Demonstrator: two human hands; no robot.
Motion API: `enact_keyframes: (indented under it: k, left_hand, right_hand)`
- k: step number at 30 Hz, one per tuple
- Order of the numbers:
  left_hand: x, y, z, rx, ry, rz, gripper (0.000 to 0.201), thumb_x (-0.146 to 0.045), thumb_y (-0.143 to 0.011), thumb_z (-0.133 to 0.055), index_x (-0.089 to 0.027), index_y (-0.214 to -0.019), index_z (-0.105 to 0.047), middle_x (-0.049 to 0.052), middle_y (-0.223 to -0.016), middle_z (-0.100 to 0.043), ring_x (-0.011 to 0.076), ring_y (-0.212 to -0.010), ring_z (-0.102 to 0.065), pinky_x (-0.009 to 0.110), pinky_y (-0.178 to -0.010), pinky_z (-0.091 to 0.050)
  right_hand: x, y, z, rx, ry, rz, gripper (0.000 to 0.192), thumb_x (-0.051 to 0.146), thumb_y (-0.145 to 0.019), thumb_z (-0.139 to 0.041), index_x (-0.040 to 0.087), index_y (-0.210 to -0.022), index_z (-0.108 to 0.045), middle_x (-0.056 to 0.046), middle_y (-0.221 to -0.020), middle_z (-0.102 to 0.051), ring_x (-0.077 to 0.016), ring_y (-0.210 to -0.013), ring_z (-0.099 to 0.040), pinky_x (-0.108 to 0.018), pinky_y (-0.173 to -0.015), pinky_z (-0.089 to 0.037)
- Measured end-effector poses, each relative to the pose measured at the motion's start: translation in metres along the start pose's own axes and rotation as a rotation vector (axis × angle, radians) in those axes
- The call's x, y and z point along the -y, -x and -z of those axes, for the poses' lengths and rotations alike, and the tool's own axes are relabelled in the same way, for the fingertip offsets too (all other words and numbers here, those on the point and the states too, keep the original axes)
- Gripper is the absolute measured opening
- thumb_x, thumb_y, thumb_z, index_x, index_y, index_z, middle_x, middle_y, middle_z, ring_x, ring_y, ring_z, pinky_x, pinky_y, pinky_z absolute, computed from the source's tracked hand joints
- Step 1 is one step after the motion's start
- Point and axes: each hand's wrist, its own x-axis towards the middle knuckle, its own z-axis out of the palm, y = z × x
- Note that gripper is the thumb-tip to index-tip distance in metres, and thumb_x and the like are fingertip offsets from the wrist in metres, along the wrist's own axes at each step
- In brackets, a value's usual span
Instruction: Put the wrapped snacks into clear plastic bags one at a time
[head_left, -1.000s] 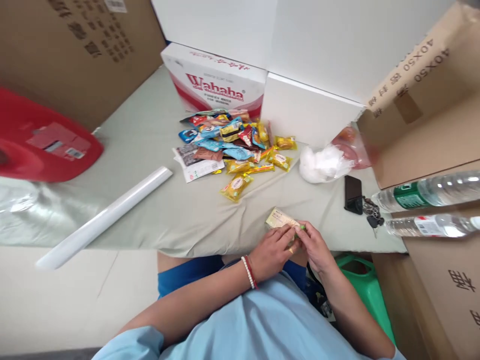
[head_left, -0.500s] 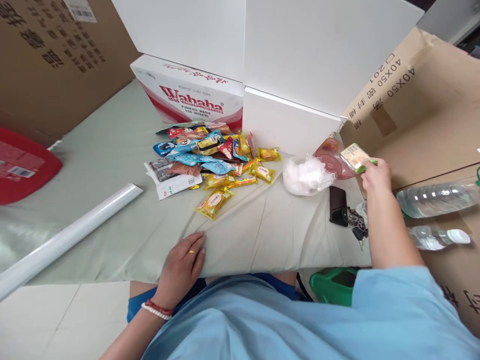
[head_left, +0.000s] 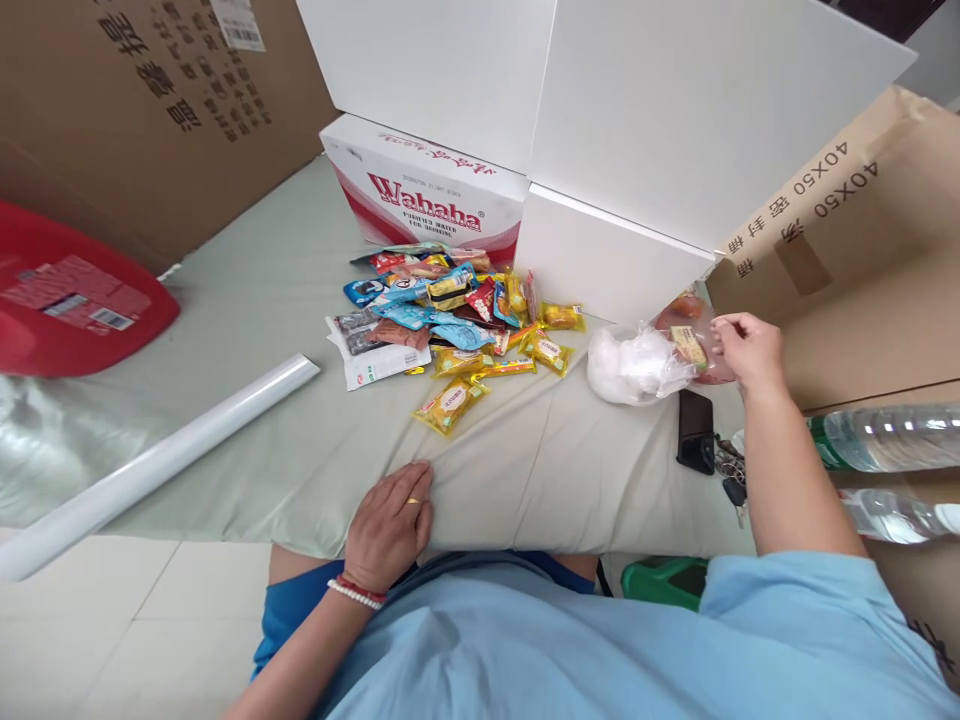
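Observation:
My left hand [head_left: 390, 525] rests flat on the cloth at the table's front edge, holding nothing. At the right, my right hand [head_left: 750, 350] hovers over a translucent pink container [head_left: 721, 371], its fingers bent loosely and apart. A small yellowish packet with a green edge [head_left: 686, 346] lies in that container, just left of my fingertips and free of them. Against the container's left side sits a bunched clear plastic bag [head_left: 637, 365]. A pile of wrapped snacks [head_left: 457, 315] spreads across the middle, with a yellow snack packet [head_left: 450, 405] nearest my left hand.
A white and red Wahaha carton [head_left: 427, 195] and white panels [head_left: 622, 240] stand behind the pile. A long white tube [head_left: 172, 455] and a red container [head_left: 82, 300] are at left. A black phone [head_left: 695, 430], keys [head_left: 733, 480] and water bottles [head_left: 892, 437] are at right.
My right hand has lowered and let go of the packet, which now lies in the pink container. My left hand stays on the cloth. The view has shifted slightly left.

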Motion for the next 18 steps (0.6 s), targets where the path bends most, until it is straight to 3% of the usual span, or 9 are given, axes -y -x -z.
enact_keyframes:
  k: [3,6,8,10,12,14,16,18]
  left_hand:
    - [0.000,0.001,-0.002,0.000,0.008,0.005,0.037,-0.013,-0.092,-0.057,-0.018,-0.128,-0.064,0.012,-0.127,-0.073,0.0289,-0.116,-0.069,0.042,-0.099,-0.053]
    - [0.000,0.002,-0.005,0.004,0.030,0.021,0.035,-0.014,-0.093,-0.057,-0.018,-0.126,-0.065,0.012,-0.129,-0.072,0.0296,-0.118,-0.069,0.042,-0.099,-0.052]
    - [0.002,0.004,-0.006,0.018,0.074,0.055,0.032,-0.016,-0.094,-0.055,-0.018,-0.124,-0.067,0.012,-0.129,-0.072,0.0301,-0.119,-0.068,0.043,-0.100,-0.052]
    - [0.002,0.003,-0.004,0.040,0.176,0.124,0.027,-0.019,-0.096,-0.053,-0.018,-0.118,-0.069,0.012,-0.128,-0.072,0.0301,-0.118,-0.068,0.044,-0.099,-0.052]
    - [-0.002,-0.001,0.003,0.055,0.356,0.252,0.024,-0.025,-0.099,-0.050,-0.019,-0.109,-0.072,0.012,-0.124,-0.073,0.0287,-0.113,-0.068,0.045,-0.097,-0.052]
    - [-0.016,-0.010,0.012,0.079,0.607,0.417,0.026,-0.034,-0.100,-0.050,-0.021,-0.105,-0.072,0.011,-0.115,-0.073,0.0262,-0.106,-0.068,0.043,-0.094,-0.053]
    - [-0.036,-0.024,0.020,0.159,0.925,0.579,0.032,-0.046,-0.100,-0.052,-0.021,-0.107,-0.072,0.009,-0.107,-0.072,0.0239,-0.100,-0.068,0.040,-0.090,-0.054]
    - [-0.057,-0.038,0.022,0.314,1.329,0.738,0.043,-0.058,-0.097,-0.052,-0.022,-0.113,-0.070,0.009,-0.108,-0.072,0.0222,-0.094,-0.069,0.036,-0.081,-0.056]
  right_hand:
    - [0.006,0.034,0.010,0.177,-0.078,0.070,0.030,0.036,-0.088,-0.070,0.020,-0.114,-0.073,-0.012,-0.117,-0.068,-0.0174,-0.080,-0.066,-0.035,-0.076,-0.055]
    - [0.014,0.057,0.013,0.341,0.051,0.123,0.021,0.034,-0.079,-0.075,0.023,-0.097,-0.076,-0.009,-0.110,-0.069,-0.0214,-0.082,-0.066,-0.039,-0.081,-0.055]
    - [0.021,0.069,0.019,0.304,0.091,0.090,0.014,0.035,-0.082,-0.069,0.022,-0.087,-0.074,-0.008,-0.100,-0.070,-0.0234,-0.083,-0.065,-0.041,-0.082,-0.054]
    - [0.031,0.085,0.028,0.179,-0.020,0.033,0.017,0.038,-0.085,-0.067,0.023,-0.089,-0.074,-0.008,-0.098,-0.071,-0.0233,-0.082,-0.065,-0.041,-0.080,-0.054]
    - [0.049,0.111,0.030,0.054,-0.325,-0.042,0.022,0.045,-0.085,-0.070,0.025,-0.095,-0.073,-0.006,-0.096,-0.071,-0.0214,-0.076,-0.064,-0.037,-0.073,-0.054]
    - [0.078,0.148,0.015,0.025,-0.722,-0.119,0.030,0.053,-0.081,-0.074,0.027,-0.097,-0.072,-0.004,-0.090,-0.070,-0.0200,-0.070,-0.062,-0.034,-0.064,-0.052]
    - [0.118,0.190,-0.016,0.192,-0.971,-0.175,0.035,0.058,-0.078,-0.077,0.027,-0.094,-0.072,-0.004,-0.083,-0.070,-0.0200,-0.069,-0.063,-0.034,-0.062,-0.053]
    - [0.161,0.232,-0.053,0.570,-0.966,-0.180,0.034,0.057,-0.083,-0.073,0.023,-0.086,-0.073,-0.003,-0.072,-0.067,-0.0182,-0.063,-0.060,-0.032,-0.060,-0.051]
